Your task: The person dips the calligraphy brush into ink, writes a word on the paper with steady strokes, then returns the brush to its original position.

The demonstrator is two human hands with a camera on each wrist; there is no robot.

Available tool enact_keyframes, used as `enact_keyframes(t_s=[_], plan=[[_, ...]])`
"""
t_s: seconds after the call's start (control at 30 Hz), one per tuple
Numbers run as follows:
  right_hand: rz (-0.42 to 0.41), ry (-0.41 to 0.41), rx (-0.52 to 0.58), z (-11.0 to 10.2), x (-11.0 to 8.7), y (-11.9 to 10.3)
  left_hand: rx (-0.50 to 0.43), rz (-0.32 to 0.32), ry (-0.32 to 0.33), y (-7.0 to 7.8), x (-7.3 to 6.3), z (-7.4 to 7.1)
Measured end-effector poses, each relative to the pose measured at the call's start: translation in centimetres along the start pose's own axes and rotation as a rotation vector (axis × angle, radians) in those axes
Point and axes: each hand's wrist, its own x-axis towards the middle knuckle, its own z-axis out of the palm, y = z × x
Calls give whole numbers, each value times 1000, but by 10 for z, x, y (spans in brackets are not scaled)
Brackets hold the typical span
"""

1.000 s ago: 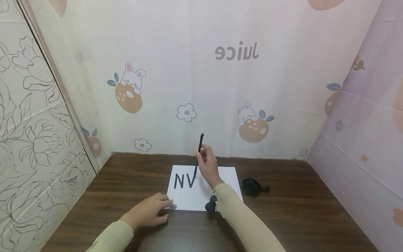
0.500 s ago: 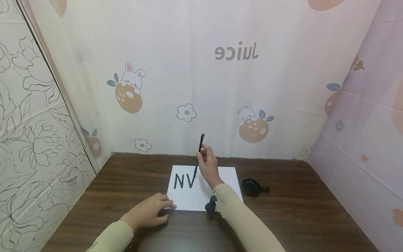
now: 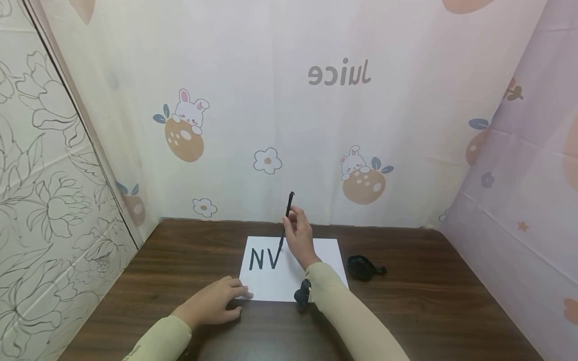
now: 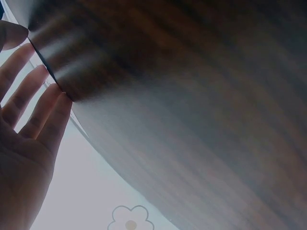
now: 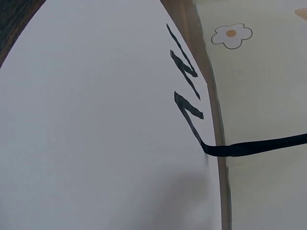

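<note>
My right hand [image 3: 300, 239] pinches a slim black writing brush [image 3: 289, 204] with a small loop at its top. A white sheet of paper [image 3: 271, 288] lies under it, bearing a black N [image 3: 256, 259] and a V [image 3: 273, 259]. In the right wrist view the brush [image 5: 268, 145] comes in from the right, its bent tip meeting the end of the V's right stroke. My left hand [image 3: 214, 301] rests at the sheet's lower left corner, fingertips on the paper and thumb on the table. The left wrist view shows its fingers [image 4: 56, 120] straight and slightly spread.
A small black gourd-shaped dish [image 3: 361, 267] sits on the dark wooden table [image 3: 420, 301], right of the sheet. A printed curtain [image 3: 244, 100] hangs right behind the table's back edge, with more patterned cloth [image 3: 49, 200] on both sides.
The brush and my right hand have shifted very slightly up and to the right, along the V's right stroke. My left hand and the paper stay put.
</note>
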Motion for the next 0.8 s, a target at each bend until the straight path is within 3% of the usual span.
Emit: enact_keyframes(t_s=[0.8], plan=[[-8,17,15,1,0,1,1,-20,-28,2,2,-2]])
